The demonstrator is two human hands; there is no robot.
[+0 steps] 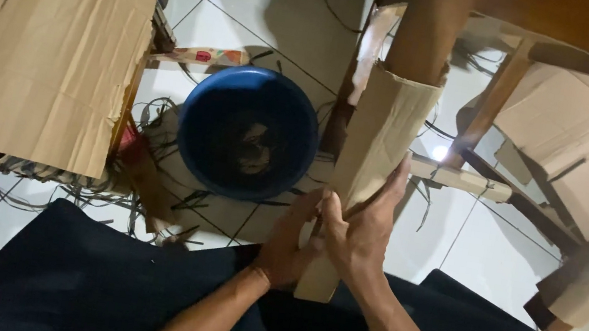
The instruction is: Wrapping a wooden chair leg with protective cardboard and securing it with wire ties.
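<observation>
Holding a long folded cardboard strip (377,131) with both hands, down near its lower end, right over the lap. Left hand (291,239) is wrapped closed around the left edge of the strip, fingers curled tight onto it. Right hand (362,234) sits just right of it, touching it, thumb pressed in and fingers stretched up along the cardboard's face, so that grip is half flat, half pinching. The strip itself runs up and away from the hands and leans against a wooden chair leg (427,30) at its top end.

Looks to me like a crease or fold is being pressed in. My two cents on doing it well: keep the closed hand as the anchor, run the flat fingers along the line rather than squeezing in one spot, and keep the top braced on the wood so the strip doesn't twist.

Just left of the strip there's a blue plastic bowl (249,131) on the tiled floor (498,258), something dark inside, can't tell what. Further left of the strip, big cardboard sheets (42,34) are stacked up. Right of it, more folded cardboard pieces (585,147) and thin trimmings scattered around.
</observation>
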